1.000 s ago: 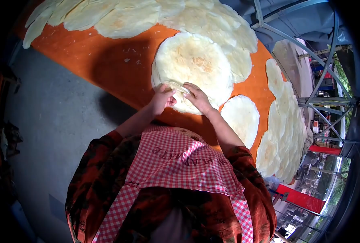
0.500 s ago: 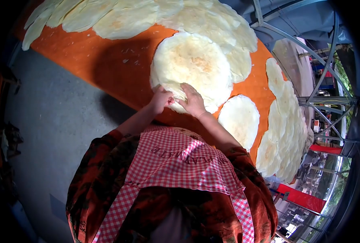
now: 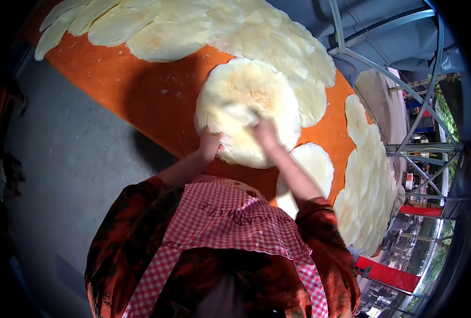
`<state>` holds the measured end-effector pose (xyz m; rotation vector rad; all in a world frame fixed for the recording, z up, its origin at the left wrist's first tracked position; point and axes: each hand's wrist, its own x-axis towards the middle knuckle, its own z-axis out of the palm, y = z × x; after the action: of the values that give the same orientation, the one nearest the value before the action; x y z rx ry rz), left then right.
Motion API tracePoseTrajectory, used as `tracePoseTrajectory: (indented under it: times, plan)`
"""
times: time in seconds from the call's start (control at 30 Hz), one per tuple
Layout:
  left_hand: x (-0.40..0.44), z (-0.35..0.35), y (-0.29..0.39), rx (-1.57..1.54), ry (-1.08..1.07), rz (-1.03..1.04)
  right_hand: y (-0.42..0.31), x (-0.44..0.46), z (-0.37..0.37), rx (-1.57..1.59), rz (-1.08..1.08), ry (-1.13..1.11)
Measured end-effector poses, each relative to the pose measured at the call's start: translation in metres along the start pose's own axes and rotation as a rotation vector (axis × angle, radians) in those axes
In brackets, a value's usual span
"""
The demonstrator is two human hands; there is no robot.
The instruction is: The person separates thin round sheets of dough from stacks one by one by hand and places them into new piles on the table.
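Note:
A round stack of thin pale flatbreads [image 3: 270, 90], toasted in places, lies on the orange tabletop in front of me. My left hand [image 3: 210, 144] is at the stack's near left rim, its fingers closed on the edge of a flatbread. Over the near right part of the stack is my right hand [image 3: 264, 131], blurred by motion. A whitish smeared patch lies beside its fingers, and I cannot make out whether they grip a sheet. A smaller round flatbread [image 3: 315, 164] rests to the right, partly behind my right forearm.
Overlapping flatbreads [image 3: 283, 50] cover the table's far side, and more [image 3: 370, 180] lie along the right. The orange tabletop [image 3: 103, 79] has scattered flakes. Grey floor [image 3: 76, 159] borders its left edge. Metal trusses [image 3: 420, 106] stand at the right.
My right hand has lifted off the near rim and swung up and right, blurring. My left hand stays at the rim. The whole scene sits slightly lower in view.

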<state>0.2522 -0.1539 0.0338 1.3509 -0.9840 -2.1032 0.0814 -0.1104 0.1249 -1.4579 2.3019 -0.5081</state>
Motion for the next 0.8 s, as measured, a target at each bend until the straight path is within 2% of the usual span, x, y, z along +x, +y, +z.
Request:
tracePoseTrajectory:
  times: [0.03, 0.07, 0.1, 0.17, 0.23, 0.3, 0.37, 0.4, 0.47, 0.53, 0.57, 0.6, 0.67, 0.7, 0.77, 0.8]
  plan:
    - [0.001, -0.001, -0.002, -0.011, 0.015, 0.000, -0.021, 0.017, -0.053, 0.100, 0.188, -0.037]
    - [0.002, -0.001, -0.004, -0.019, 0.025, 0.000, 0.005, 0.056, -0.090, -0.195, 0.134, 0.016]
    - [0.002, 0.000, -0.004, -0.026, 0.034, 0.004, -0.008, 0.071, -0.148, -0.044, 0.188, 0.031]
    - [-0.001, 0.000, 0.000, -0.033, -0.004, -0.005, 0.052, 0.143, -0.234, -0.153, 0.088, 0.166]
    - [-0.003, -0.001, 0.004, -0.028, -0.010, -0.006, 0.010, 0.136, -0.309, 0.129, -0.023, 0.148]
    - [-0.003, 0.000, 0.004, -0.016, 0.011, -0.012, -0.017, 0.129, -0.336, 0.177, -0.078, 0.083]
    - [0.004, -0.004, -0.005, -0.044, -0.027, 0.006, -0.041, 0.109, -0.327, 0.126, -0.160, 0.072]
    - [0.007, -0.004, -0.008, -0.061, -0.045, 0.014, -0.038, 0.105, -0.306, -0.175, -0.196, 0.193]
    - [-0.009, 0.000, 0.011, -0.075, -0.050, 0.038, -0.024, 0.080, -0.243, -0.411, -0.200, 0.240]
    - [-0.017, -0.001, 0.012, -0.069, -0.069, 0.038, 0.009, 0.053, -0.145, -0.572, -0.234, 0.256]
    - [-0.015, -0.004, 0.009, -0.053, -0.091, 0.038, -0.033, 0.008, -0.106, -0.361, -0.317, 0.405]
    - [-0.012, -0.005, 0.010, -0.036, -0.114, 0.043, -0.019, -0.004, -0.055, -0.273, -0.319, 0.432]
    - [-0.011, -0.005, 0.009, -0.064, -0.133, 0.039, 0.008, -0.020, 0.018, -0.250, -0.381, 0.315]
    - [-0.014, -0.005, 0.007, -0.069, -0.148, 0.032, 0.005, -0.026, 0.031, -0.265, -0.395, 0.245]
    - [-0.015, -0.007, 0.011, -0.045, -0.136, -0.015, 0.010, -0.019, 0.035, -0.176, -0.324, 0.295]
    - [-0.018, -0.008, 0.013, -0.033, -0.130, -0.042, -0.010, -0.024, 0.014, -0.264, -0.292, 0.288]
